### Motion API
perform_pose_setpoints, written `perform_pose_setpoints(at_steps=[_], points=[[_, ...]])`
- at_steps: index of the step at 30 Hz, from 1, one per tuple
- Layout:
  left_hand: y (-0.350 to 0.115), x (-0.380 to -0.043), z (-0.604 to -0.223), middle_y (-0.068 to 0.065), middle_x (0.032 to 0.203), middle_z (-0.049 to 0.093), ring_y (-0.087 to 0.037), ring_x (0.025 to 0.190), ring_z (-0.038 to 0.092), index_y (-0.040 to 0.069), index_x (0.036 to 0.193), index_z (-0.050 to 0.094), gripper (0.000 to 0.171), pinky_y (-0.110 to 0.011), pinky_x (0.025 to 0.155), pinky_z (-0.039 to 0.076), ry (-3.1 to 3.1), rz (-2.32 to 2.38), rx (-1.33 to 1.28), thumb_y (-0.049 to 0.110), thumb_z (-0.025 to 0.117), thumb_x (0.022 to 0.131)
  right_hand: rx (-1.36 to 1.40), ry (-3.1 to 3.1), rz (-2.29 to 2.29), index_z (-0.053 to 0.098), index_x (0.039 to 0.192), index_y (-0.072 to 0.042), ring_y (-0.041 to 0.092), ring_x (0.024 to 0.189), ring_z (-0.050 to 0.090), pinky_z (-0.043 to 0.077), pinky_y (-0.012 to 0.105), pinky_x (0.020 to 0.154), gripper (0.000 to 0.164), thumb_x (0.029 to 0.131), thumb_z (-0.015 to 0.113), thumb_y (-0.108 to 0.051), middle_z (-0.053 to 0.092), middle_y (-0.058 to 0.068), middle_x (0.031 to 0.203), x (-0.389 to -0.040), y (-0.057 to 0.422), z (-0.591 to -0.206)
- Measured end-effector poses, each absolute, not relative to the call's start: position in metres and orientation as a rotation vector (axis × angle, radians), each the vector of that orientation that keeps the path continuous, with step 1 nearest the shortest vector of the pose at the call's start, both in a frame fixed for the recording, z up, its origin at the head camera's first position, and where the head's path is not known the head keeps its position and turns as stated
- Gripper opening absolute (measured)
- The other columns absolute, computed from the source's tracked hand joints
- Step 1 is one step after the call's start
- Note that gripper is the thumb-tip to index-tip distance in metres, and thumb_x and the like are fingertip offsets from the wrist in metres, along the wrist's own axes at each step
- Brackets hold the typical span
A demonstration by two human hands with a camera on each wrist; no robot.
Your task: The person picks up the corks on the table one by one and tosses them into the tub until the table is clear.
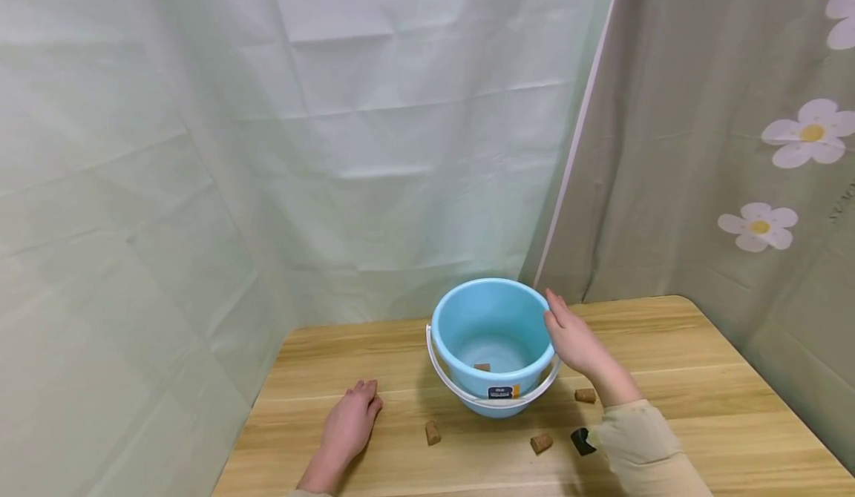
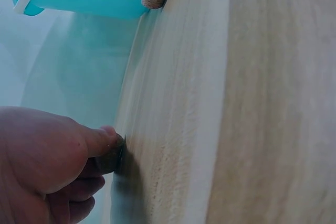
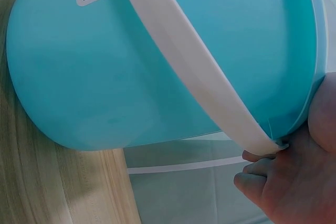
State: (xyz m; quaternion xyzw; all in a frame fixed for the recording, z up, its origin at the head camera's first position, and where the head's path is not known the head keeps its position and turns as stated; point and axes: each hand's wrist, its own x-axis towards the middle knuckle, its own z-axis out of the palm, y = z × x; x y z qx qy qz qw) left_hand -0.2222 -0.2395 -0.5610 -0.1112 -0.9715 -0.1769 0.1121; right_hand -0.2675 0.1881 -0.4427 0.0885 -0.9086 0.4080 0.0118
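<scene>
A light blue bucket (image 1: 490, 378) stands upright on the table, its white handle (image 1: 461, 393) hanging down in front. My right hand (image 1: 580, 341) rests against the right side of its rim; in the right wrist view that hand (image 3: 299, 182) touches the bucket (image 3: 157, 66) beside the handle's end. One cork (image 1: 482, 367) lies inside the bucket. To the left, my left hand (image 1: 350, 419) has its fingertips on the tabletop. In the left wrist view the left hand (image 2: 47, 161) shows its thumb beside a shadowed finger, with nothing clearly held.
Three corks lie outside the bucket: one in front left (image 1: 433, 433), another in front (image 1: 541, 443), a third at right (image 1: 585, 395). A small black piece (image 1: 582, 441) lies by my right sleeve. Curtains (image 1: 401, 148) hang around the wooden table (image 1: 721, 378).
</scene>
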Motion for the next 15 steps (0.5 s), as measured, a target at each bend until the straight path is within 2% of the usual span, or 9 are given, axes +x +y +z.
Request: perform_pose_setpoints(at_steps=[8,15], points=[[-0.2386,-0.2213,-0.5596,-0.025,0.128,0.073,-0.046,0.124,0.067,-0.006,0.127,0.072,0.029,-0.061,0.105,0.053,-2.831,-0.52,-0.325,0.007,0.073,0.101,0.279,-2.827,1.272,0.014,0.167,0.008,0.049,0.16,0.008,0.011,0.064,0.128,0.062,0.118,0.026,-0.027,0.014,0.028,0.174,-0.2676,0.189,-0.4438],[-0.2379,-0.2214,-0.5594,-0.024,0.13,0.072,-0.046,0.126,0.066,-0.006,0.125,0.073,0.027,-0.059,0.108,0.051,-2.828,-0.521,-0.324,0.006,0.072,0.101,0.275,-2.831,1.277,0.013,0.168,0.007,0.049,0.16,0.007,0.011,0.064,0.128,0.062,0.118,0.026,-0.027,0.013,0.028,0.174,-0.2675,0.1885,-0.4438]])
